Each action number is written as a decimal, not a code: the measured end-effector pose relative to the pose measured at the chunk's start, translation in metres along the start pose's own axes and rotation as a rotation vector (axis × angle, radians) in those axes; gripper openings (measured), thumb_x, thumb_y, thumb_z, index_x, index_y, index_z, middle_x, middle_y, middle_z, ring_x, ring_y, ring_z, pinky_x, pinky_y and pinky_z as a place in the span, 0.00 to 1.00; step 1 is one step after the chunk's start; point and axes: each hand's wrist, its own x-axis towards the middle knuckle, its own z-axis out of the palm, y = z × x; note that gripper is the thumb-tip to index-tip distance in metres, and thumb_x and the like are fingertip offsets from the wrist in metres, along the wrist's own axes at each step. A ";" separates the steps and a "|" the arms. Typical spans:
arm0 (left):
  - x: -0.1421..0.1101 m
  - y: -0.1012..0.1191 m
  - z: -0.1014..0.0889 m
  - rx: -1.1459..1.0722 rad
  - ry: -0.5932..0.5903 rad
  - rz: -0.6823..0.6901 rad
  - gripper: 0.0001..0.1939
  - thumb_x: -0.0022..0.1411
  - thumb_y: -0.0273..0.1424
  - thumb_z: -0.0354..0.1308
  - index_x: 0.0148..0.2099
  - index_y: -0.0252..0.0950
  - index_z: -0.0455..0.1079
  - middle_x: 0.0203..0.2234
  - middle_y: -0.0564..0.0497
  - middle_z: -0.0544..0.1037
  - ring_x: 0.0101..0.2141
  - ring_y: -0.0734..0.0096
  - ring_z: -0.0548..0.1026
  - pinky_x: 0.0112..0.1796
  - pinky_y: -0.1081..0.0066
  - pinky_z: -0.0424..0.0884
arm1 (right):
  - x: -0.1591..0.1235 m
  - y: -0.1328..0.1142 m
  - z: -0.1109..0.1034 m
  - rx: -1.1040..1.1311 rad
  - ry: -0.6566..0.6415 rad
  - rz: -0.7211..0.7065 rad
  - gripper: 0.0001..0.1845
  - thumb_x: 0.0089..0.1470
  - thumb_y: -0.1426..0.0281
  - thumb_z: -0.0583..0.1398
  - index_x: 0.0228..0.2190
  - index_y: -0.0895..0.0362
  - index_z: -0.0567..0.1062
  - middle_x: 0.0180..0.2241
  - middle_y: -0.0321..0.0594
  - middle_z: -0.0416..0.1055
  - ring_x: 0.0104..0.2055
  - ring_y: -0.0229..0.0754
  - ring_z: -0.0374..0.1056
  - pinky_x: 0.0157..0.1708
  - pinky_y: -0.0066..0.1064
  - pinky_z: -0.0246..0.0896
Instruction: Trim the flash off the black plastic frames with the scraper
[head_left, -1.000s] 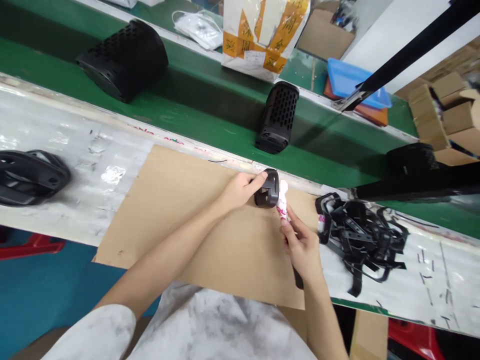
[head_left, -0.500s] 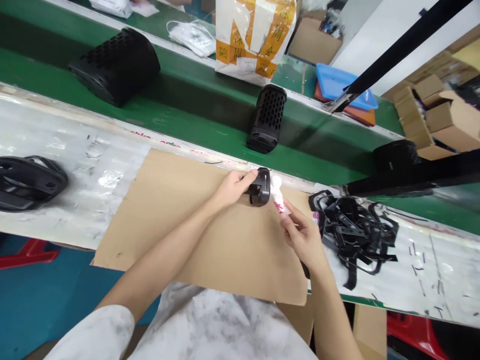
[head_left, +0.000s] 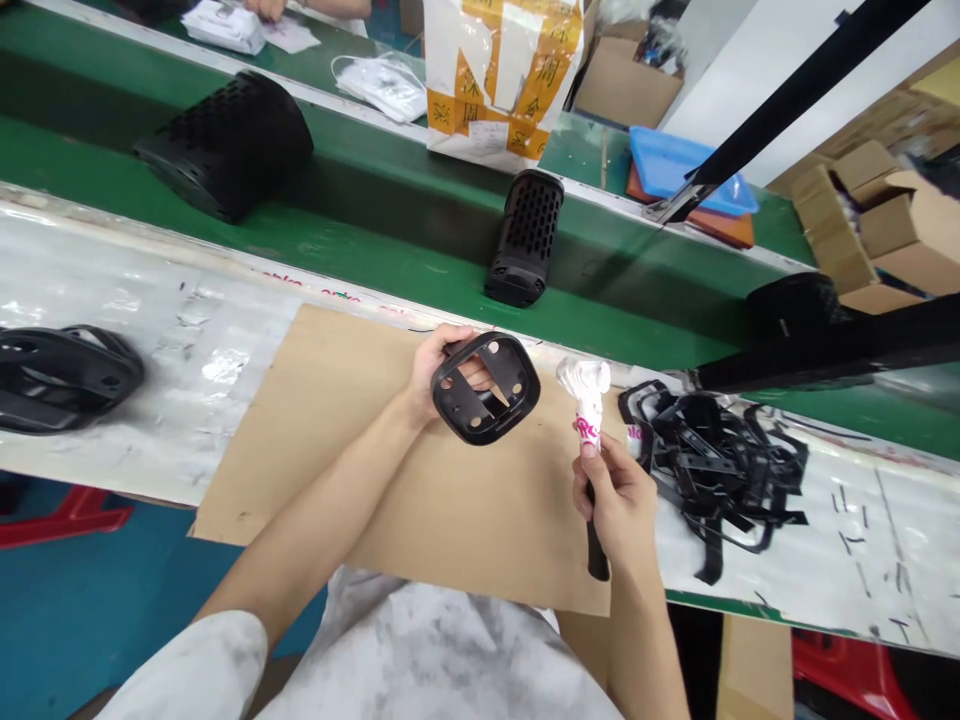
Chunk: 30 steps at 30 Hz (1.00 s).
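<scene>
My left hand (head_left: 437,365) grips a black plastic frame (head_left: 486,388) by its far left edge. The frame is squarish with rounded corners, with a middle opening and several round holes, and its open face is towards me. Some fingers show through the opening. To the right, my right hand (head_left: 616,492) is closed round a hammer (head_left: 589,412) held upright. White wrapping with pink print covers its head and neck, and a dark handle end sticks out below the hand. Hammer and frame are apart, both above a cardboard sheet (head_left: 360,490).
A tangled pile of black plastic strips (head_left: 712,465) lies right of the cardboard. Black plastic shells (head_left: 67,375) sit at the left. Perforated black housings (head_left: 529,230) stand on the green conveyor (head_left: 390,240). Another person's hand (head_left: 266,8) is at the far bench. A dark post (head_left: 795,100) slants at right.
The black frame has turned from edge-on to face me, and my left hand has shifted left. My right hand has drawn the hammer away to the right and a little nearer.
</scene>
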 end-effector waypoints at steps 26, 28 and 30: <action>0.002 -0.024 -0.003 1.016 0.133 0.148 0.32 0.70 0.54 0.51 0.24 0.34 0.53 0.19 0.55 0.54 0.23 0.78 0.52 0.28 0.70 0.49 | 0.019 0.004 -0.004 -0.197 -0.369 0.121 0.35 0.67 0.48 0.56 0.63 0.58 0.70 0.32 0.38 0.65 0.20 0.31 0.58 0.18 0.25 0.53; 0.002 -0.024 -0.001 1.003 0.165 0.146 0.32 0.69 0.54 0.51 0.24 0.35 0.53 0.19 0.55 0.53 0.23 0.78 0.51 0.28 0.70 0.49 | 0.018 -0.001 -0.009 -0.209 -0.298 0.103 0.33 0.67 0.49 0.56 0.64 0.55 0.70 0.31 0.38 0.65 0.20 0.31 0.56 0.18 0.25 0.51; 0.002 -0.024 0.000 0.983 0.188 0.148 0.32 0.69 0.55 0.51 0.24 0.35 0.53 0.19 0.55 0.53 0.22 0.78 0.51 0.27 0.70 0.48 | 0.016 -0.004 -0.009 -0.136 -0.215 0.091 0.33 0.66 0.50 0.57 0.66 0.52 0.68 0.30 0.37 0.65 0.20 0.31 0.54 0.17 0.25 0.49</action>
